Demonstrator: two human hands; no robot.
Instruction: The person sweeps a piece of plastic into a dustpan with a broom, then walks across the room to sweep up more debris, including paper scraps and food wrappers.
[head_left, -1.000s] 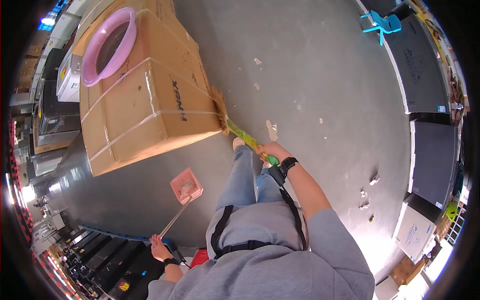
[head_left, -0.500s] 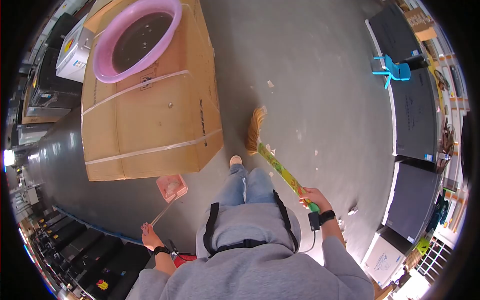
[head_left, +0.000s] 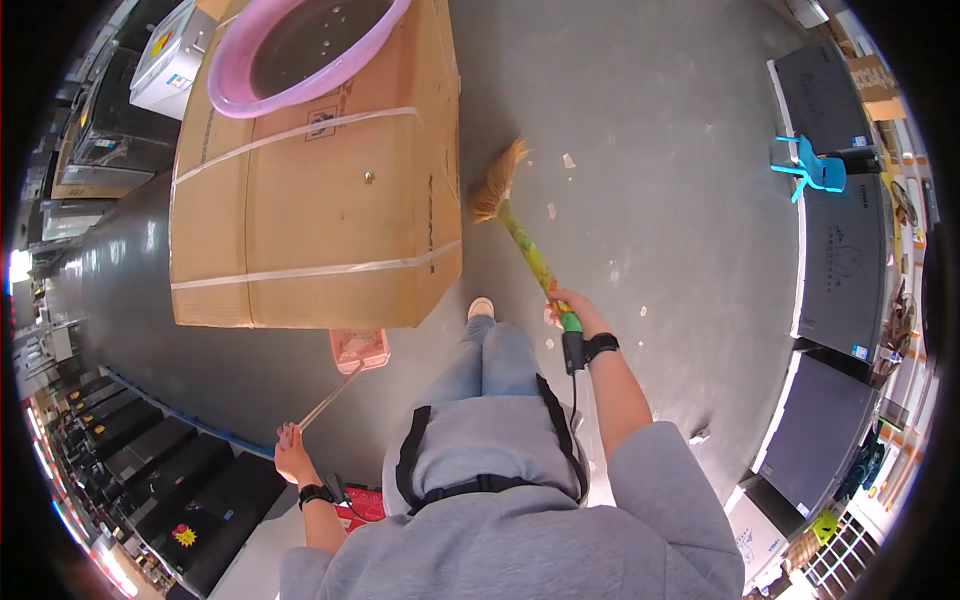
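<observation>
My right hand (head_left: 577,310) is closed round the green handle of a straw broom (head_left: 523,240). The broom's bristles spread near the right side of the big cardboard box, close to the floor. Small pale scraps (head_left: 568,160) lie scattered to the right of the bristles. My left hand (head_left: 292,452) grips the long thin handle of a pink dustpan (head_left: 362,352). That dustpan sits on the floor at the near side of the box, partly hidden by it, with pale litter inside.
A large cardboard box (head_left: 315,225) stands ahead on the left, bearing a pink basin (head_left: 235,85) with water. Boxed goods (head_left: 845,265) line the right side, with a blue chair (head_left: 818,172) on top. Black boxes (head_left: 190,500) stand in rows at lower left.
The broom and my right hand have moved forward and left, bringing the bristles nearer the box's side. The dustpan has shifted slightly forward, partly behind the box edge. My view has moved too.
</observation>
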